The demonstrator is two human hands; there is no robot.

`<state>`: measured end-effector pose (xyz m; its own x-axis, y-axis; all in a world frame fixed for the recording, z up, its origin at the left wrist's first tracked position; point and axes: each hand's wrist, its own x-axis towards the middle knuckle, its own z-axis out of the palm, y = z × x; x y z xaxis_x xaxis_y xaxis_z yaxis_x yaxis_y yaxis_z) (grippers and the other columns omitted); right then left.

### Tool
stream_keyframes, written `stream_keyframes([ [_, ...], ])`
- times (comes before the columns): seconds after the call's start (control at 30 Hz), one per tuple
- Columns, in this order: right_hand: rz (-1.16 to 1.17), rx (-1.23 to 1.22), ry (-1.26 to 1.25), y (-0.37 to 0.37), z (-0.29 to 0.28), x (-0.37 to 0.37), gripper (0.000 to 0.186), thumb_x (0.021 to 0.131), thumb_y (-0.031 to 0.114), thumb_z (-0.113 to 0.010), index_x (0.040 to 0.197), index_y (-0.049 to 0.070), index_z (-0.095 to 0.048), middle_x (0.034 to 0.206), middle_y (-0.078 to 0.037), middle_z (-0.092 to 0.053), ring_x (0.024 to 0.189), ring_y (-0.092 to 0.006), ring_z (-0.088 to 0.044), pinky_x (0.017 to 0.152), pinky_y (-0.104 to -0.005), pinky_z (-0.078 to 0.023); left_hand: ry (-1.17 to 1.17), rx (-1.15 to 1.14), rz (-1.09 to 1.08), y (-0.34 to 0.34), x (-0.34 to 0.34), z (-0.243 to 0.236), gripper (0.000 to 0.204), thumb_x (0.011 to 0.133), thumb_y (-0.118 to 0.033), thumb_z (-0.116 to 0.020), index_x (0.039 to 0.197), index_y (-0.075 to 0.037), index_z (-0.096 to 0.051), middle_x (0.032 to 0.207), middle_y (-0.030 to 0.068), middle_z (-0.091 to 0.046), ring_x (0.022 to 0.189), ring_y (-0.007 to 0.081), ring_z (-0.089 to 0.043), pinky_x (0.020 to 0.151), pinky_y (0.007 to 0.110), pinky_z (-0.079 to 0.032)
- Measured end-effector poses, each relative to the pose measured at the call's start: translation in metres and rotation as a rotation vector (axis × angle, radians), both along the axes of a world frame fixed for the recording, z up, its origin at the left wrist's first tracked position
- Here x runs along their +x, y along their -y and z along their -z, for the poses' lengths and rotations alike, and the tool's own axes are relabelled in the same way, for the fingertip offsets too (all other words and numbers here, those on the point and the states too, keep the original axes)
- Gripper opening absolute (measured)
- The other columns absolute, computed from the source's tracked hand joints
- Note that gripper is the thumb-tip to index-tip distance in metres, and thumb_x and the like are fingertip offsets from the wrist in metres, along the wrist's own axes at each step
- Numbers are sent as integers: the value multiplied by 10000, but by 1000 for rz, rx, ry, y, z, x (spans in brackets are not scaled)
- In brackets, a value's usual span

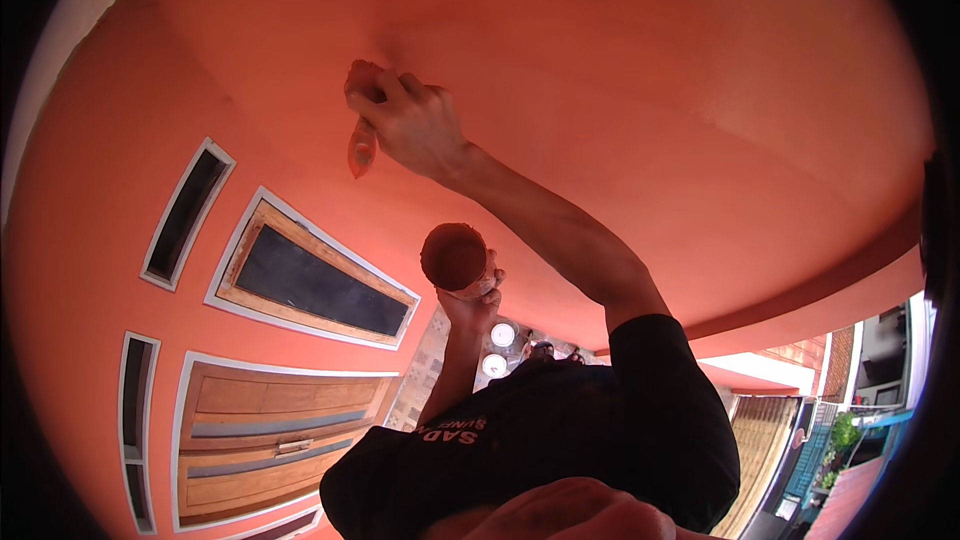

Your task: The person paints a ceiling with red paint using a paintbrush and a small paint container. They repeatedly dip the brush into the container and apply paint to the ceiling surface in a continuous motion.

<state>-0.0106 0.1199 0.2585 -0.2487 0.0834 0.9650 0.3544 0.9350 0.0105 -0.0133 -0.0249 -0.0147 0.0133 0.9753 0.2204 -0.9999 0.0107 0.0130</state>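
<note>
My right hand (415, 125) is raised and closed around a paintbrush (361, 152). The brush's wide head is up by an orange painted surface (600, 70), and its paint-smeared handle points downward. Whether the bristles touch the surface cannot be made out. Lower down, my left hand (475, 305) grips a round paint cup (455, 258) from its side and below. The cup's mouth faces the camera, and its inside and rim are coated in reddish-orange. How much paint it holds is unclear.
On the left, an orange wall holds a wood-framed window (315, 275), narrow white-framed panes (188, 215) and a wooden door (275, 440). Two white round objects (494, 365) are on the tiled floor (425, 365) below. A bamboo blind (760, 460) and plants (843, 435) are at the right.
</note>
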Motion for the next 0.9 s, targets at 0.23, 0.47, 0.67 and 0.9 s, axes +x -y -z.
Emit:
stream_keyframes([
  [0.23, 107, -11, -296, -14, 14, 143, 384, 849, 40, -672, 1222, 125, -706, 956, -97, -689, 786, -239, -665, 616, -363, -530, -11, -124, -84, 20, -8, 12, 718, 924, -619, -571, 1435, -121, -492, 1260, 143, -619, 1007, 350, -643, 548, 306, -569],
  [0.47, 506, 34, -783, 40, 32, 238, 155, 969, 63, -709, 1027, -59, -631, 961, -132, -673, 842, -229, -654, 674, -337, -538, 37, -14, -100, 28, -21, 41, 732, 908, -593, -632, 1498, -202, -447, 1361, 193, -550, 1124, 405, -615, 646, 343, -585],
  [0.67, 399, 25, -354, 7, 60, 126, 122, 867, 9, -694, 975, 62, -716, 1048, -115, -624, 873, -283, -600, 680, -403, -495, 111, 11, -130, 34, -20, 36, 724, 904, -575, -642, 1496, -206, -448, 1360, 188, -539, 1129, 404, -606, 635, 336, -581],
  [0.9, 69, 18, -30, -9, 38, -41, 337, 669, 96, -731, 975, 235, -706, 1053, -56, -590, 921, -276, -622, 493, -364, -566, 91, 53, -181, 49, -17, 27, 664, 931, -560, -608, 1487, -228, -460, 1346, 189, -549, 1129, 376, -607, 630, 297, -565],
])
